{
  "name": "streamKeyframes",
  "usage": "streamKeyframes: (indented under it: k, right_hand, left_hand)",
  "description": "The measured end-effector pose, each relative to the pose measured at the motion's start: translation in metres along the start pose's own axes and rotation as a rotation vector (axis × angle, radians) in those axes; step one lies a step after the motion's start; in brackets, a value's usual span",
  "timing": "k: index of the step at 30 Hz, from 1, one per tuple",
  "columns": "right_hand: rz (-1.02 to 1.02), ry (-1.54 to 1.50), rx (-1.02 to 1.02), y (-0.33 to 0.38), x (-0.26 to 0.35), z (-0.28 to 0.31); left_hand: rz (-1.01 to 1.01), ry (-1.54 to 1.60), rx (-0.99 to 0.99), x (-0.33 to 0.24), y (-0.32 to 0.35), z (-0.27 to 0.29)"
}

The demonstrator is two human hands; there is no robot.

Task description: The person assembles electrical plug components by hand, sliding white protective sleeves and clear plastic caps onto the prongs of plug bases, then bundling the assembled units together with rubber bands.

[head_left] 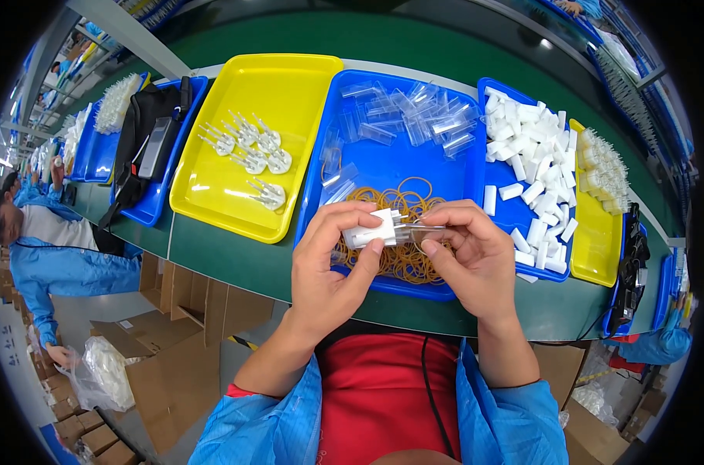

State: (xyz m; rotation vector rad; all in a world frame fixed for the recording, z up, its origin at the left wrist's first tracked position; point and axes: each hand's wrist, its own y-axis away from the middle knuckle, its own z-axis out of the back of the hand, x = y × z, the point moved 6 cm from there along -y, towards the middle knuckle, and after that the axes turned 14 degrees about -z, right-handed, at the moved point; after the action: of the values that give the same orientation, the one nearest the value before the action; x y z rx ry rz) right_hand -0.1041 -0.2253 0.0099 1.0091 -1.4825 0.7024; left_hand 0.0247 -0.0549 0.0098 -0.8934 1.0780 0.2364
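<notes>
My left hand [333,256] grips a small white plastic part [377,226] between thumb and fingers, above the blue tray [453,177]. Thin prongs stick out of the part's right side. My right hand [476,252] pinches a transparent plastic sleeve [423,228] at those prongs; whether it sits over them I cannot tell. Directly beneath both hands lies a heap of tan rubber bands [406,265], partly hidden by the fingers. More transparent sleeves [422,116] are piled at the tray's far side.
Left stands a yellow tray [239,89] with several white pronged parts [268,194]. Right, another blue tray holds many white blocks [530,143], beside a yellow tray [596,260] of pronged pieces. A black bag [146,116] lies farther left. Cardboard boxes [174,387] and a person in blue [65,271] are at left.
</notes>
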Motion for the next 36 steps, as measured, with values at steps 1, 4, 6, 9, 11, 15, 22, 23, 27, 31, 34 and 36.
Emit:
streamKeyframes:
  k: [1,4,6,9,11,15,22,23,27,31,34,36]
  right_hand:
    - [0.025,0.041,-0.011,0.0,0.001,0.0]
    - [0.021,0.003,-0.017,0.001,0.002,0.001]
    - [0.018,-0.016,-0.02,0.002,0.003,-0.001]
    - [0.028,-0.041,-0.036,0.003,0.0,-0.002]
    - [0.041,-0.047,-0.049,0.004,-0.001,-0.004]
    - [0.037,-0.007,-0.096,0.004,0.0,-0.005]
    - [0.079,0.041,-0.107,0.004,0.006,-0.005]
    - [0.079,0.042,-0.107,0.003,0.006,-0.006]
    - [0.063,0.025,-0.119,0.003,0.006,-0.005]
    - [0.074,0.004,-0.104,0.004,0.007,-0.006]
    - [0.082,0.011,-0.104,0.005,0.006,-0.006]
    - [0.077,0.013,-0.112,0.005,0.007,-0.006]
  left_hand:
    - [0.01,0.005,-0.003,0.0,0.0,0.0]
    - [0.019,0.016,0.0,-0.001,-0.001,0.0]
    - [0.02,0.016,0.001,-0.001,-0.001,0.0]
    - [0.019,0.007,0.006,-0.002,0.0,0.0]
    - [0.018,0.004,0.012,-0.002,0.0,0.0]
    - [0.002,-0.027,0.022,-0.003,-0.002,0.0]
    - [-0.049,-0.136,0.056,-0.011,-0.007,0.002]
    - [-0.056,-0.15,0.064,-0.012,-0.007,0.001]
    - [-0.054,-0.17,0.076,-0.013,-0.009,0.001]
    - [-0.071,-0.139,0.03,-0.014,-0.011,0.003]
    - [-0.079,-0.148,0.04,-0.016,-0.012,0.003]
    - [-0.081,-0.156,0.044,-0.016,-0.012,0.003]
